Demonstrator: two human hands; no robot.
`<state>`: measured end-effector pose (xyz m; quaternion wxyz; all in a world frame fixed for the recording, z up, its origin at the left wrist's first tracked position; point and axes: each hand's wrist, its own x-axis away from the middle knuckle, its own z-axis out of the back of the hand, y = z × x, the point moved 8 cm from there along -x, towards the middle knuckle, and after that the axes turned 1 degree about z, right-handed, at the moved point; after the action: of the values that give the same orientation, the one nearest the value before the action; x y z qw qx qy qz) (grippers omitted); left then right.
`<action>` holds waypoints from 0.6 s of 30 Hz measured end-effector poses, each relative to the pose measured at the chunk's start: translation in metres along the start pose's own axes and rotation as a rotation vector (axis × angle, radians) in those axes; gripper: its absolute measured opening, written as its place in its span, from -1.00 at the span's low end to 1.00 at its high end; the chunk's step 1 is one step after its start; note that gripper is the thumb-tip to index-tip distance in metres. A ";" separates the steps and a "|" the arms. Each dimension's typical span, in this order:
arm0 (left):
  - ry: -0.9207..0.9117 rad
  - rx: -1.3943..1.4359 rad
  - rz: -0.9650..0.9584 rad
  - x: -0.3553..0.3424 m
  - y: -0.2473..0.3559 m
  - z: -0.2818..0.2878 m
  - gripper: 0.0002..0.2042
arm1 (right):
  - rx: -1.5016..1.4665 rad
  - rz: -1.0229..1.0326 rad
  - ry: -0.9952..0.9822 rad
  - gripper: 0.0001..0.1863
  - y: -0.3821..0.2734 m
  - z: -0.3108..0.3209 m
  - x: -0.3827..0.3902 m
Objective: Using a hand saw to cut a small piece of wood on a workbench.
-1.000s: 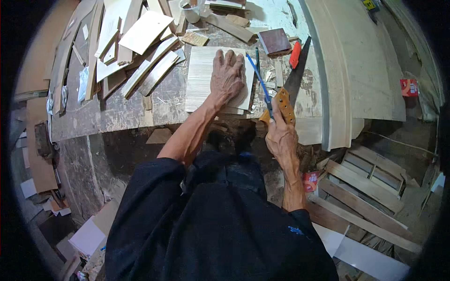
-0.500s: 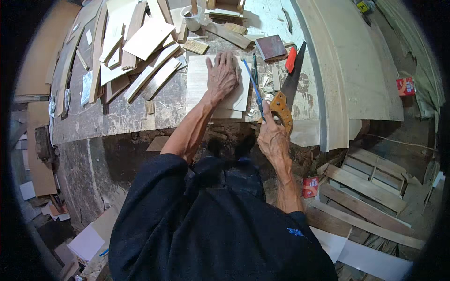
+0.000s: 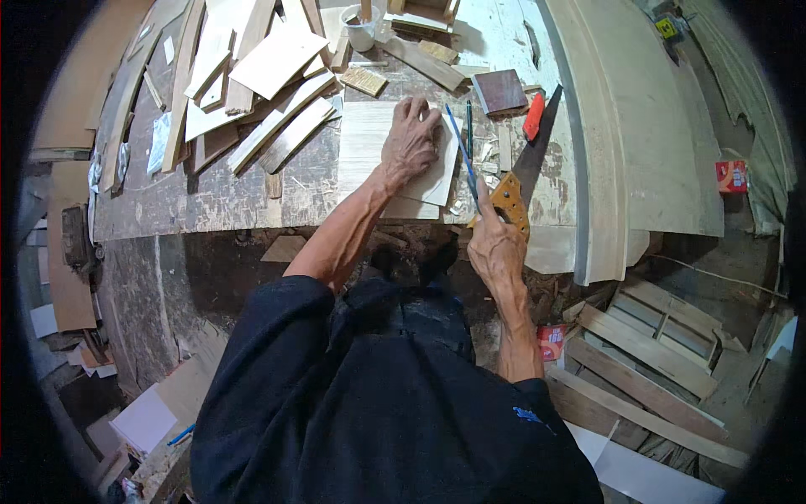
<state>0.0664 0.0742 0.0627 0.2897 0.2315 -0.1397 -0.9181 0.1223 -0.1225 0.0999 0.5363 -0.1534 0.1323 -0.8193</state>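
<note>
My left hand [image 3: 410, 139] rests on a stack of thin pale wood sheets [image 3: 361, 151] near the table's front edge. Its fingers are bent, with a small gap beside the thumb, and they seem to grip nothing. My right hand [image 3: 495, 248] is closed round one end of a thin blue strip [image 3: 462, 151], which looks like a hacksaw blade. The strip slants up along the sheets' right edge; I cannot tell whether it touches them. Partly behind that hand lies a handsaw with a yellow-brown handle [image 3: 509, 202] and dark blade [image 3: 531, 160]. A dark green pencil-like stick [image 3: 469, 126] lies beside the strip.
Wood offcuts [image 3: 277, 67] are heaped at the left of the worktable [image 3: 210, 206]. Farther back stand a plastic cup [image 3: 359, 32] and a small wooden box [image 3: 424, 13]. A red-handled tool [image 3: 533, 116] and brown block [image 3: 500, 91] lie at right. Planks [image 3: 646, 353] cover the lower-right floor.
My left hand has shifted slightly right on the sheets, its fingers now more bent. The right hand still grips the blue strip. The whole view has shifted a little.
</note>
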 end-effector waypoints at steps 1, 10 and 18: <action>0.039 0.006 0.015 0.001 -0.002 0.002 -0.62 | 0.057 -0.055 -0.045 -0.20 -0.005 0.007 -0.007; 0.119 0.046 0.023 0.004 0.001 0.011 -0.63 | 0.067 -0.012 -0.103 -0.24 -0.009 0.014 -0.014; 0.155 0.096 0.059 0.003 0.002 0.015 -0.67 | 0.118 0.227 0.224 -0.29 -0.009 0.016 -0.011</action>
<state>0.0572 0.0724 0.0755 0.3154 0.3111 -0.1676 -0.8807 0.1257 -0.1093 0.1172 0.6154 -0.0133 0.1593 -0.7718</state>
